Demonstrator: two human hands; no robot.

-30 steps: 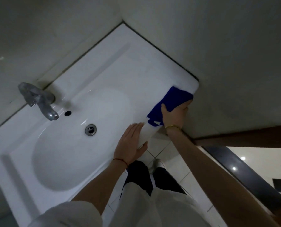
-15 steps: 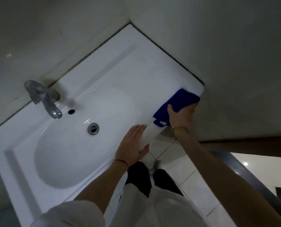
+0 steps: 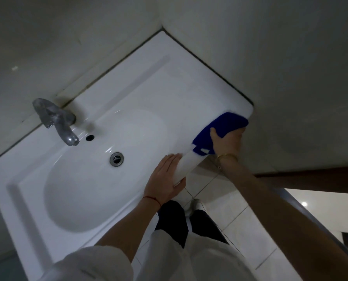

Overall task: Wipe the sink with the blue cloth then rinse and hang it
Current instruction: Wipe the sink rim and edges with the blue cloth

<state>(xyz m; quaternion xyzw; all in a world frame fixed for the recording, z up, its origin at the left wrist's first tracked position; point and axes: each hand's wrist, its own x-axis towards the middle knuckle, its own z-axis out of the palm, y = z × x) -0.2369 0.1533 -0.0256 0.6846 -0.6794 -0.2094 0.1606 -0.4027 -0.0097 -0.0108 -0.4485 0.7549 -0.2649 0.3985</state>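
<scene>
The white sink (image 3: 140, 82) fills the left and middle of the head view, set into a wall corner. The blue cloth (image 3: 227, 123) lies over the sink's front right corner. My right hand (image 3: 225, 141) grips the cloth against the sink's front edge, thumb on top and fingers hidden below the rim. My left hand (image 3: 165, 179) rests flat on the front rim beside the basin, fingers straight, thumb down over the edge.
A metal tap (image 3: 57, 120) stands at the back left of the basin, with an overflow hole (image 3: 90, 137) and a drain (image 3: 116, 158) below it. Grey walls (image 3: 280, 57) close in behind and on the right. Tiled floor (image 3: 246, 226) lies beneath.
The view has shifted a little, so the sink sits lower and further right in the frame. My right hand stays with the cloth at the front right corner. My left hand has not moved on the rim.
</scene>
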